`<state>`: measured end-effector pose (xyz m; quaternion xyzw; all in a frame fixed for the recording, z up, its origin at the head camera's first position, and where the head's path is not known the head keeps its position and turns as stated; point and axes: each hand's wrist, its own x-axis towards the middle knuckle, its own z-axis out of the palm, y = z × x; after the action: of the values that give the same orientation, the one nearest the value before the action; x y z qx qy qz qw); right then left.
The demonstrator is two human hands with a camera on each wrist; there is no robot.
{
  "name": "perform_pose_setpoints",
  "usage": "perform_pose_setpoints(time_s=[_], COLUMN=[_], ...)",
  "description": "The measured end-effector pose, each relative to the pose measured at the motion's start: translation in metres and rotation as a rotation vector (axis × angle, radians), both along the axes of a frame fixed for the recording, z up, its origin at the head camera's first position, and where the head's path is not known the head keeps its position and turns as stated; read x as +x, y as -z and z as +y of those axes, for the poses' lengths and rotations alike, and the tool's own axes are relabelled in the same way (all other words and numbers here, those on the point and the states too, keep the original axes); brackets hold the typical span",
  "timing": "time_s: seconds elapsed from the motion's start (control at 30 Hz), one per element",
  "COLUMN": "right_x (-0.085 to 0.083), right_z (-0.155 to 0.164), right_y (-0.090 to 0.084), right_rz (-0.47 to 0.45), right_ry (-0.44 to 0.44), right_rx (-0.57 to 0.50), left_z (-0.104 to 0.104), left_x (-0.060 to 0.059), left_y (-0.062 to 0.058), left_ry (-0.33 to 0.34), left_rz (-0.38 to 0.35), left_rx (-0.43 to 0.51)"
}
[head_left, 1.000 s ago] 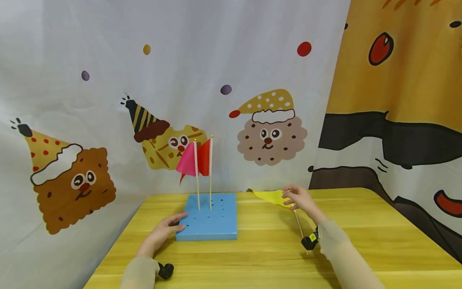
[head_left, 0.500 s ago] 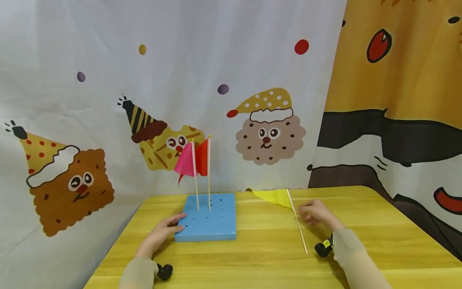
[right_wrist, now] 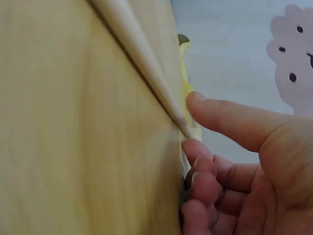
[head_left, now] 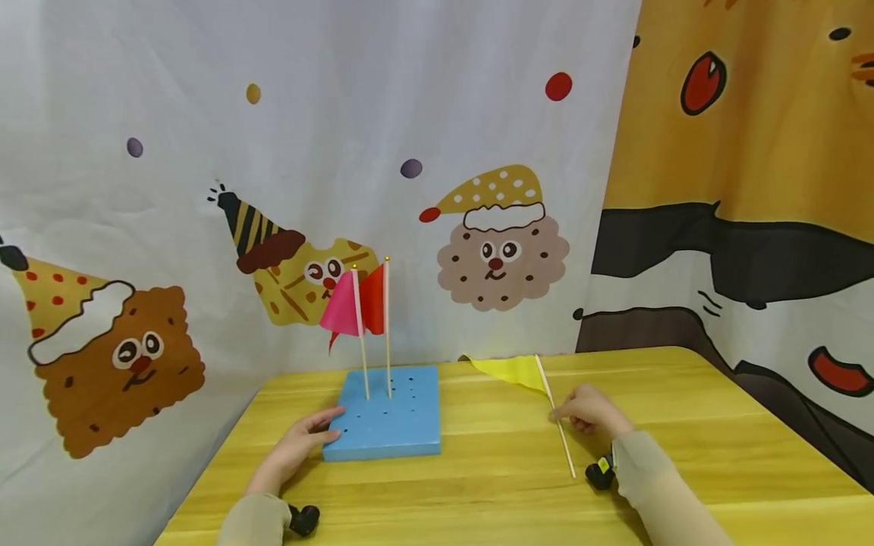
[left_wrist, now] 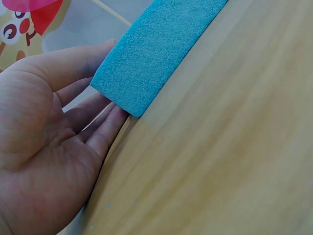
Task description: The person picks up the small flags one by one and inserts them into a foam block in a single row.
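Note:
A blue foam block (head_left: 382,436) with small holes lies flat on the table, with a pink flag (head_left: 341,305) and a red flag (head_left: 373,299) standing upright in it on thin sticks. My left hand (head_left: 297,447) touches the block's left side with fairly straight fingers; in the left wrist view the thumb is at the upper edge and the other fingers are lower. A yellow flag (head_left: 512,370) lies at the right on a wooden stick (right_wrist: 142,54). My right hand (head_left: 587,412) is at that stick, thumb and index finger parted on either side of it.
The wooden table (head_left: 505,493) runs back to a printed cloth (head_left: 382,91) with cartoon biscuits. Black wrist cameras sit at the left cuff (head_left: 303,520) and the right cuff (head_left: 601,474).
My right hand has drawn back from the yellow flag's cloth, down toward the stick's middle, and come closer to it. The left hand keeps its place at the block; the view has shifted slightly.

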<state>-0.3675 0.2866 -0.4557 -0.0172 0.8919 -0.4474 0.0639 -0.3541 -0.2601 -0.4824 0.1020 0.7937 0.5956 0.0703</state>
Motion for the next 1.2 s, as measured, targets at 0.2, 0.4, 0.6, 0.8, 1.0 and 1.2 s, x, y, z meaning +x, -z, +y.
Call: perform_pose_setpoints(time_s=[0.2, 0.4, 0.6, 0.8, 1.0, 1.2], right_x=[0.001, 0.000, 0.003, 0.000, -0.004, -0.008], right_z=[-0.006, -0.009, -0.009, 0.000, 0.006, 0.011], right_y=[-0.001, -0.001, -0.003, -0.001, 0.001, 0.000], right_rz=[0.022, 0.015, -0.013, -0.064, -0.130, -0.142], right_ry=[-0.024, 0.039, 0.085, 0.118, 0.078, 0.022], right_rx=[0.030, 0.069, 0.050, -0.063, -0.212, -0.321], left_z=[0.000, 0.000, 0.000, 0.000, 0.000, 0.000], left_x=[-0.001, -0.001, 0.000, -0.001, 0.000, 0.002], left_y=[0.000, 0.001, 0.001, -0.001, -0.002, -0.003], left_ry=[-0.004, -0.005, 0.000, 0.004, 0.007, 0.017], left_rz=[-0.002, 0.007, 0.000, -0.001, 0.011, 0.024], left_rx=[0.005, 0.018, 0.019, -0.001, -0.016, -0.006])
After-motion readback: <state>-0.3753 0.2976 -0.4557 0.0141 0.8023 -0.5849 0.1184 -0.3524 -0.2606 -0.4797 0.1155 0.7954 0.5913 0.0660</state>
